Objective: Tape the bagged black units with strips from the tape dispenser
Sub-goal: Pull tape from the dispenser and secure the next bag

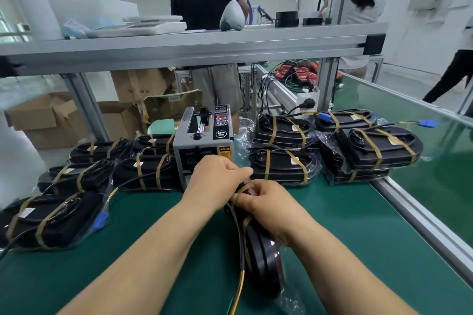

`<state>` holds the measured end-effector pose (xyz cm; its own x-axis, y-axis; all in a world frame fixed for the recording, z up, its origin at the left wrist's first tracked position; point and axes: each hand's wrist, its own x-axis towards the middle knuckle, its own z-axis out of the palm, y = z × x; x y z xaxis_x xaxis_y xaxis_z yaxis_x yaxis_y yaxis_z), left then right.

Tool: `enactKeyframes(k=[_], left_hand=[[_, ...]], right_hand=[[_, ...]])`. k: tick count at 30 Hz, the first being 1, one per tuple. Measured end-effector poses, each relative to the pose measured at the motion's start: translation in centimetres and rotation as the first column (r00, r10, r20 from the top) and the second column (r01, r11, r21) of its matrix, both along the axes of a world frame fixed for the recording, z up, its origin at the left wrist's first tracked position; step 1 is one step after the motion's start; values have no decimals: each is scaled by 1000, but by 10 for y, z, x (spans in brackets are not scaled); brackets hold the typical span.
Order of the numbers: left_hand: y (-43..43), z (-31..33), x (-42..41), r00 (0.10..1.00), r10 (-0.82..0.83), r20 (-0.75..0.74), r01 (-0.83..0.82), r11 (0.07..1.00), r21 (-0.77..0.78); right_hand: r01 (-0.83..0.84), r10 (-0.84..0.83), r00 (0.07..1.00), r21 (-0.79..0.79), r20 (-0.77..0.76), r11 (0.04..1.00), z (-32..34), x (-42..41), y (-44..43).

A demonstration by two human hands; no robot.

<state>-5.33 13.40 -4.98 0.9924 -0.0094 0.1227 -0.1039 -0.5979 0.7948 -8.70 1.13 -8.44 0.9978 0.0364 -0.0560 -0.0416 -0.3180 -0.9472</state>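
Observation:
A bagged black unit (263, 261) stands on edge on the green mat in front of me, with a yellow-black cable trailing toward the near edge. My right hand (268, 208) grips its far end. A brown tape strip (243, 189) arcs over that end, and my left hand (220, 176) pinches it with curled fingers. Both hands touch at the strip. The grey tape dispenser (203, 140) stands right behind my left hand, its outlet hidden by that hand.
Taped bagged units lie stacked left (84, 174) and right (281, 163) of the dispenser, with more at far right (378, 148). An aluminium rail (422, 222) bounds the mat on the right. A shelf beam (194, 46) crosses overhead. People stand beyond the bench.

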Motion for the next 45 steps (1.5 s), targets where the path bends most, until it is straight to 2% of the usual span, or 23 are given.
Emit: enactKeyframes(k=[3,5,7,10,12,14,16,18,21,32,34,38,40,42,43,45], left_hand=[[-5,9,4,1000,16,8,-17,986,163],[-8,13,4,1000,-2,-6,3,984,181],[-12,13,3,999,-22,-23,24,996,80],[-9,3,3,1000,-5,9,7,984,-180],[5,-6,9,995,100,-25,-102,909,-404],[26,-17,20,956,218,-197,-293,753,-590],[47,-26,31,881,245,-405,-466,599,-651],[58,-34,42,822,188,-538,-550,506,-664],[60,-41,53,784,106,-611,-581,472,-663],[39,-27,70,771,142,-620,-610,444,-657],[34,-24,73,756,160,-635,-637,405,-656],[27,-24,76,751,240,-615,-660,271,-701],[26,-27,70,783,284,-554,-620,284,-731],[29,-30,60,848,267,-457,-529,379,-759],[32,-28,52,892,195,-408,-451,450,-771],[38,-22,34,944,-63,-325,-227,590,-775]], right_hand=[[1,-1,1000,-31,3,1000,0,0,2],[-2,2,1000,-60,5,998,0,1,5],[-12,14,1000,-120,14,993,2,0,7],[-11,11,1000,-123,2,992,1,-1,7],[15,-15,1000,-81,1,997,0,0,4],[27,-28,1000,-88,-2,996,-1,0,2],[37,-37,999,-101,-2,994,-1,-1,0],[44,-45,999,-94,-13,995,-1,-1,-1],[51,-53,998,-93,-18,994,-1,-2,-2],[58,-59,998,-55,-26,997,-2,-2,-5],[60,-62,998,-61,-26,996,-2,-1,-4],[61,-62,998,-43,-24,997,-2,-1,-4],[63,-64,998,-28,-28,998,-2,-2,-5],[65,-66,998,-18,-25,998,-3,-2,-6],[66,-66,998,-18,-20,998,-4,-1,-6],[70,-70,998,-23,-7,997,-5,0,-5]])
